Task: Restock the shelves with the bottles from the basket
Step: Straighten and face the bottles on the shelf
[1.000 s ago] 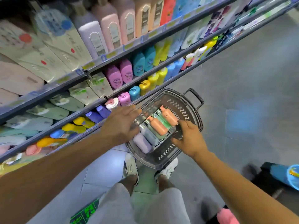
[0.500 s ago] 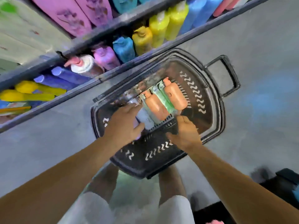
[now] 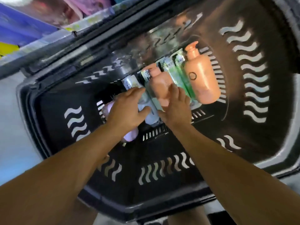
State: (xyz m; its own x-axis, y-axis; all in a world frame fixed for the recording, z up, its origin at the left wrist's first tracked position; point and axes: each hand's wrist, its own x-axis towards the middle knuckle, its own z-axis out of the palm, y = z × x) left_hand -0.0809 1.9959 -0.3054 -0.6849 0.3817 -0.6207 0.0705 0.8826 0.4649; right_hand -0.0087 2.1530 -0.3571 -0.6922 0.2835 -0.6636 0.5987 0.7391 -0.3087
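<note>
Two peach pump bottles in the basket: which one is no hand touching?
The larger peach pump bottle, farthest right in the basket, with a ring mark on its front. The right hand rests on the smaller peach pump bottle.

A pale grey floor (image 3: 9,114) shows at the left. Along the top runs a dark shelf edge (image 3: 53,46), blurred purple and pink packages (image 3: 24,25) above it.

Both bare arms stretched forward and down, close together. Left hand (image 3: 128,109) has its fingers spread and loosely curved, right hand (image 3: 176,108) reaches out with fingers extended.
</note>
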